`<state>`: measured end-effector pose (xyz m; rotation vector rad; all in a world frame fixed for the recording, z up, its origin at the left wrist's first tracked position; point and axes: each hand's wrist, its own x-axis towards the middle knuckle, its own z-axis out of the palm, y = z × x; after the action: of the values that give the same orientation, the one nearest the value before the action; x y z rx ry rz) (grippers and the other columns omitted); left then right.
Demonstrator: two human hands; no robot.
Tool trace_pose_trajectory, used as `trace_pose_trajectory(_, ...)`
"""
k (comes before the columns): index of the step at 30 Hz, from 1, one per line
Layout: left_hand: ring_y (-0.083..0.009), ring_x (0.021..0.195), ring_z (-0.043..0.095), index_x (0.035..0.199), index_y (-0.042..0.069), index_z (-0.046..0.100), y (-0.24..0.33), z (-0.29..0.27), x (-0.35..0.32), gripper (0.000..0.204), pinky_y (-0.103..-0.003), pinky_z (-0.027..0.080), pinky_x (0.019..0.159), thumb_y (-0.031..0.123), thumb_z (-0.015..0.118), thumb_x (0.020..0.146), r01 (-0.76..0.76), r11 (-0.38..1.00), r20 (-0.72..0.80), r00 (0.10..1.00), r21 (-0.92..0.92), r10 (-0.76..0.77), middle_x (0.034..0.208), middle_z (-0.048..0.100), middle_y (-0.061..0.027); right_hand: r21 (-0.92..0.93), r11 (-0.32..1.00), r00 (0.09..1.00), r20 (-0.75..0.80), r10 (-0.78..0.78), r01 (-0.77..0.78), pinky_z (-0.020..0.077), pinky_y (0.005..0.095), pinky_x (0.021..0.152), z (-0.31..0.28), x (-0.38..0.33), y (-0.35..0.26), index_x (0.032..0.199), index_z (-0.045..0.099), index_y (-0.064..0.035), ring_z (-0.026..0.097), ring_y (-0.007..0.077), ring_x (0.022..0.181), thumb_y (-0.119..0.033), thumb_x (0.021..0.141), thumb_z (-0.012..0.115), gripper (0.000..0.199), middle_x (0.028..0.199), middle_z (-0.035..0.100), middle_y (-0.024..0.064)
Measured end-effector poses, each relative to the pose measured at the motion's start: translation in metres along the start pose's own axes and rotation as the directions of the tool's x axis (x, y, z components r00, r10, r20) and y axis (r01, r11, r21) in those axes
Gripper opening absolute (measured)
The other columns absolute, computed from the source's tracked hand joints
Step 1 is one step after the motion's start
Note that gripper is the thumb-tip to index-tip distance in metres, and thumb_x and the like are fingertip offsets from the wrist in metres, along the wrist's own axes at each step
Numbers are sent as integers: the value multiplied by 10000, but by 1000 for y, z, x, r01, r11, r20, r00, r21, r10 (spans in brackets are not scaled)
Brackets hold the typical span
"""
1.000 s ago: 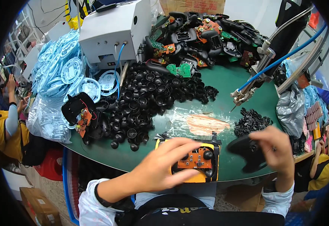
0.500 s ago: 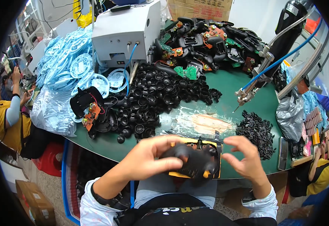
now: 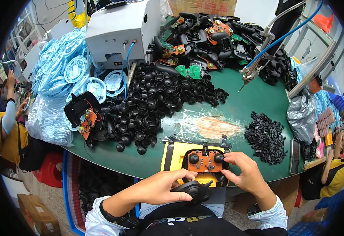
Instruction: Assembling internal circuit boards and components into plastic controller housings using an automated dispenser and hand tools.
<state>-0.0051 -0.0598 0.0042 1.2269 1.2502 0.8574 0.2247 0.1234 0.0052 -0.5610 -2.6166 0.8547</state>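
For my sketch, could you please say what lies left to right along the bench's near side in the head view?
Bag of pale-blue sticks, open black shell, yellow fixture, small black parts, dark slab.

A green tabletop (image 3: pixel 254 92) spans the middle of the frame, its surface worn to a pale, scraped patch (image 3: pixel 217 126) near the centre. Light blue plastic rings (image 3: pixel 63 59) are heaped at upper left, beside a grey-white machine (image 3: pixel 117 39). Black controller shells and circuit boards (image 3: pixel 215 43) pile up at upper centre, with round black caps (image 3: pixel 152 94) spread below. Small black parts (image 3: pixel 265 137) lie right of centre; a yellow fixture (image 3: pixel 169 157) sits at the near edge, lower centre.
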Motion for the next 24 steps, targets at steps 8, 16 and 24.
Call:
trace_pose_trajectory(8,-221,1158,595,1221,20,495,5,-3,2,452,-360,509,971,161,735,864,102,993,16,995,-54,-101,1379,537,-149,-15,999,999,26,-48,48,540,379,799,-1,-2,1,914,672,-26,655,300,917,-59,745,750,189,1074,656,134)
trace_pose_trajectory(16,-150,1032,632,1219,29,494,4,-8,-12,437,-299,495,894,129,735,867,50,929,-116,988,-368,-99,1171,663,-114,-116,984,982,-111,-151,138,548,353,765,-22,0,-10,975,676,-27,654,282,934,-78,735,784,268,1096,656,127)
trace_pose_trajectory(24,-161,969,655,1255,-2,449,25,10,31,426,-283,532,857,59,675,899,-270,608,-410,906,-746,-101,1100,650,-120,-29,993,972,-204,-115,111,530,389,884,-7,21,-45,1265,545,-13,566,358,1151,-184,609,898,764,1287,519,217)
